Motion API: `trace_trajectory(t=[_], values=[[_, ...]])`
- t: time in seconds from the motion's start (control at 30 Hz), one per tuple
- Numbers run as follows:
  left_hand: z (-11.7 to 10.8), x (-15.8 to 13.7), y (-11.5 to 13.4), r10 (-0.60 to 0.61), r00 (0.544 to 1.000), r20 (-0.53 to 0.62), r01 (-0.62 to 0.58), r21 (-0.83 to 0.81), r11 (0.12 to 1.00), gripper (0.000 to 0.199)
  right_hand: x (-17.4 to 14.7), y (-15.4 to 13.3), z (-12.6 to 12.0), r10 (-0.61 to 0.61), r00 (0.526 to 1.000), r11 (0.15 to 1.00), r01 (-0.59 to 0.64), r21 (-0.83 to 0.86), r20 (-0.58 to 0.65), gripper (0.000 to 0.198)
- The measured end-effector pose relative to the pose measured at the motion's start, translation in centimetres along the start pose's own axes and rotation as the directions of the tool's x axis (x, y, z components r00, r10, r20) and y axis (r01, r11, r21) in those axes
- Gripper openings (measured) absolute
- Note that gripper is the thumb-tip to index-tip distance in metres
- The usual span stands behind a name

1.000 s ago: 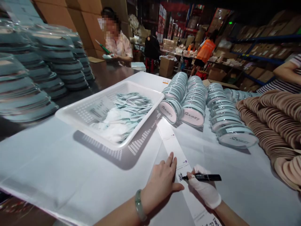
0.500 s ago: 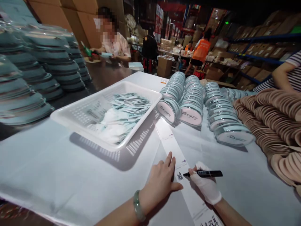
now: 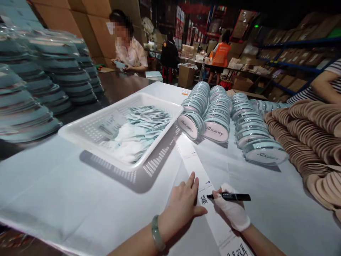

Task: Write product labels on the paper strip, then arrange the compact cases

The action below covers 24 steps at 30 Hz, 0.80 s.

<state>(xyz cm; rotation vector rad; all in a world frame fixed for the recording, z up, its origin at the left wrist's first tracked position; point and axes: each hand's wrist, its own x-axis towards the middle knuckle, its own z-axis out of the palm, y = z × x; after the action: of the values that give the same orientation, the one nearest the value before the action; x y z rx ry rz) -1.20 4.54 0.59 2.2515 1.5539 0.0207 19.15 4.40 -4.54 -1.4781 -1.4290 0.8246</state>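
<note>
My right hand (image 3: 232, 210), in a white glove with bare fingertips, grips a black marker (image 3: 236, 197). The marker's tip is at dark handwritten strokes on a long white paper strip (image 3: 195, 163). My left hand (image 3: 181, 202), with a green bangle (image 3: 157, 233) on its wrist, lies with fingers spread at the strip's left edge, holding nothing. More black writing shows on the strip near the bottom of the view. The strip runs up towards the clear oval packs (image 3: 217, 131) lettered "beauty".
A white perforated basket (image 3: 77, 138) holding small packets stands at left centre. Stacked pale-blue packs (image 3: 64, 64) rise at far left. Rows of beige oval pads (image 3: 301, 142) lie on the right. One person (image 3: 130, 53) sits across the table; a striped sleeve (image 3: 330, 83) shows at right.
The marker and my right hand have shifted very slightly left. My left hand stays put. Across the table, the seated person's arm has drawn in, and the person in the orange vest has shifted.
</note>
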Motion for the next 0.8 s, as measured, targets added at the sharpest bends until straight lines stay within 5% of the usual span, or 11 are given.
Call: trace_trajectory(t=[0.8], values=[[0.1,0.1,-0.2,0.001,1.0,0.004,-0.001,-0.006,1.0,0.101,-0.2,-1.0,0.0,0.026,1.0,1.0,-0.026,-0.002,0.017,0.045]])
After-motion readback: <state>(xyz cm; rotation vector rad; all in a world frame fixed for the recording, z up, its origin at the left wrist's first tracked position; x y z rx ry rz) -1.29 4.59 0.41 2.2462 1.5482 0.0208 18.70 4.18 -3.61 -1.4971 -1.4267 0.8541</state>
